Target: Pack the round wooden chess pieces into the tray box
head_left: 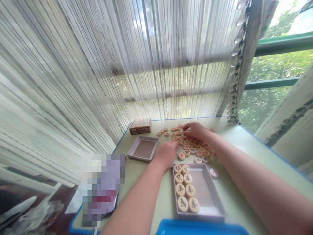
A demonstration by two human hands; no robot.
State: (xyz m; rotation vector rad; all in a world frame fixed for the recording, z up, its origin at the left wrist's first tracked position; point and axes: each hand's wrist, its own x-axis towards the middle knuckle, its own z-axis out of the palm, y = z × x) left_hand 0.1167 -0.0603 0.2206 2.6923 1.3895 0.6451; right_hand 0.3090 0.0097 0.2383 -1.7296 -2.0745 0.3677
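The right hand (197, 131) curled its fingers closed down onto wooden xiangqi pieces (193, 150) mid-table; the left hand (166, 154) lay open at their near edge, between a grey tray (144, 149) and another tray (201, 187) holding two rows of pieces.

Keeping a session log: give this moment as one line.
left hand: at loose chess pieces | right hand: over them, grip unclear | tray: two columns of pieces

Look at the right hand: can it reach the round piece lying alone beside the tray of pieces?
Probably yes. The right hand is among the loose chess pieces, and the lone piece lies uncovered beside the tray, close under the right forearm. Only low, flat pieces lie between.
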